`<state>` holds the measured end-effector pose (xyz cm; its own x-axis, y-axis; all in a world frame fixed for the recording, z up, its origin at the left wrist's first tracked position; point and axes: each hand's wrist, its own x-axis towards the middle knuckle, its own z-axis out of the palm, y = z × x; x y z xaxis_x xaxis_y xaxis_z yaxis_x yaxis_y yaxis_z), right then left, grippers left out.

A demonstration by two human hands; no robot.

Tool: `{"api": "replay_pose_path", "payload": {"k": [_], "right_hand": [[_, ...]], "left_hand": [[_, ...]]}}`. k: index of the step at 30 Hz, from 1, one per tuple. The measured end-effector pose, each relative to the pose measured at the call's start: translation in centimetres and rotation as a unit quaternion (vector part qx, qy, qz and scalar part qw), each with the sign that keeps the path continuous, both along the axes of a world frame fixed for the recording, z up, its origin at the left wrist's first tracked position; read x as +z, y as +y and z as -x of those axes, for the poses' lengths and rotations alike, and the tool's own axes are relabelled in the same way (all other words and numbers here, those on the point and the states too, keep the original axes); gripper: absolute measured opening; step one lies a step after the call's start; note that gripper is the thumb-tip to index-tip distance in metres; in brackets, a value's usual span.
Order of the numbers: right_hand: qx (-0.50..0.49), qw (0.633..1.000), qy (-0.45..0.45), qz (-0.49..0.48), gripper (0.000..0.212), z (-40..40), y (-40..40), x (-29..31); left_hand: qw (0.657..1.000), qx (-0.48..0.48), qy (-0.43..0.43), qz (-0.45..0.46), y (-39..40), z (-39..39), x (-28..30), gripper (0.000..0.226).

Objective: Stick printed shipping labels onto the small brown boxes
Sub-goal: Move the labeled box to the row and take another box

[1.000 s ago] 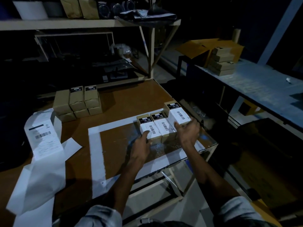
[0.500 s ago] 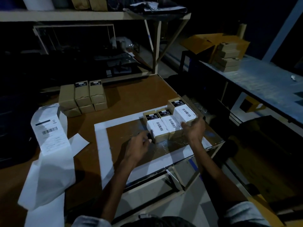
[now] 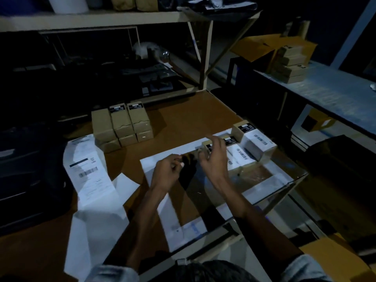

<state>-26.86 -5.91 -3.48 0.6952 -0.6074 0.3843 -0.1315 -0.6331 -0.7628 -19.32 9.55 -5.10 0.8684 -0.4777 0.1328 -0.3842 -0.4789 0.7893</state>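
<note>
Right of centre on the brown tabletop point(image 3: 183, 119), three small brown boxes point(image 3: 256, 143) sit in a row, each topped with a white barcoded label point(image 3: 259, 140). The right hand point(image 3: 213, 159) hovers loose-fingered over the nearest box. The left hand point(image 3: 165, 174) is curled; whether it grips anything is unclear. Unlabelled boxes point(image 3: 122, 125) are stacked at upper left.

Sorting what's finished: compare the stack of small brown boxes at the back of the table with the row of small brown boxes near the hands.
The back stack of small brown cardboard boxes is piled in two layers; the near row of brown boxes lies in a single layer. The stack's tops show bare cardboard; the row's tops carry white barcode labels. Both show small black stickers.
</note>
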Motion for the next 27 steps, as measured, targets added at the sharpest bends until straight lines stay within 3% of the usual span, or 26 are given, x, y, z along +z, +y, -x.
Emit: {"api": "replay_pose_path", "payload": {"k": [6,10,16,20,27], "right_hand": [[0.156,0.977,0.108,-0.094,0.046,-7.8,4.1,0.6],[0.171,0.965,0.148,-0.133,0.040,-14.3,4.7,1.3],[0.167,0.956,0.110,-0.216,0.031,-24.9,4.6,3.0],[0.186,0.937,0.106,-0.277,0.039,-30.7,4.2,3.2],[0.237,0.903,0.163,-0.318,0.055,-37.0,3.7,3.5]], "left_hand": [[0.995,0.049,-0.059,-0.057,4.5,-8.3,1.8,0.029],[0.987,0.092,-0.102,-0.088,5.2,-14.3,2.9,0.047],[0.964,0.151,-0.150,-0.160,3.6,-19.9,3.9,0.076],[0.947,0.171,-0.111,-0.249,2.4,-22.4,3.2,0.101],[0.932,0.193,-0.150,-0.268,2.4,-24.4,2.1,0.104]]}}
